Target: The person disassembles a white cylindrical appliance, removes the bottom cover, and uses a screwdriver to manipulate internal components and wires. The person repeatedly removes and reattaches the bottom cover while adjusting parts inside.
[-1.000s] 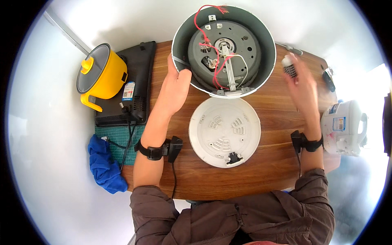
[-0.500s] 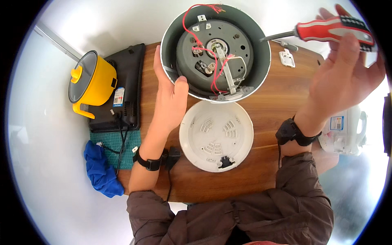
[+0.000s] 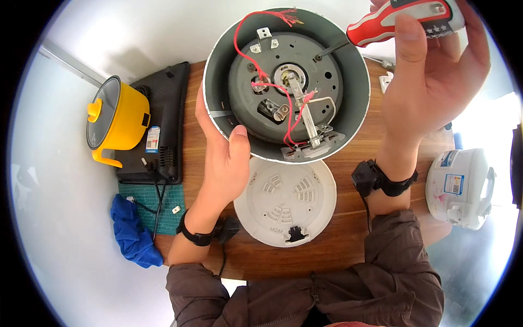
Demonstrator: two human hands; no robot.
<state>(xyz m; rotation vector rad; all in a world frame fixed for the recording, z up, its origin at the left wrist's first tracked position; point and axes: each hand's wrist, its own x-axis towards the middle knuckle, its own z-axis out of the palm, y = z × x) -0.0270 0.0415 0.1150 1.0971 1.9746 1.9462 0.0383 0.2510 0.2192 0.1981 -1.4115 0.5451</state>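
An open round appliance body (image 3: pixel 354 111), probably a rice cooker's, is tilted so its grey inside faces me. My left hand (image 3: pixel 224 161) grips its left rim, thumb at the front edge. Inside show a heating plate housing (image 3: pixel 305 54), a metal lever (image 3: pixel 306 117) and loose red wires (image 3: pixel 236 38) with frayed ends. My right hand (image 3: pixel 430 82) holds a red and grey screwdriver (image 3: pixel 389 24) by its handle. Its tip meets a screw at the upper right of the housing. Below lies a white round base cover (image 3: pixel 261 218) with vent slots and a black clip.
At left, a yellow pot (image 3: pixel 122 122) with a lid sits on a black flat appliance (image 3: pixel 169 103). A green cutting mat (image 3: pixel 169 201) and a blue cloth (image 3: pixel 133 234) lie nearer. A white rice cooker (image 3: pixel 460 191) stands at right of the wooden table (image 3: pixel 348 218).
The screwdriver has moved left and its tip has gone from the rim to a screw inside the body. The body looks slightly nearer and larger.
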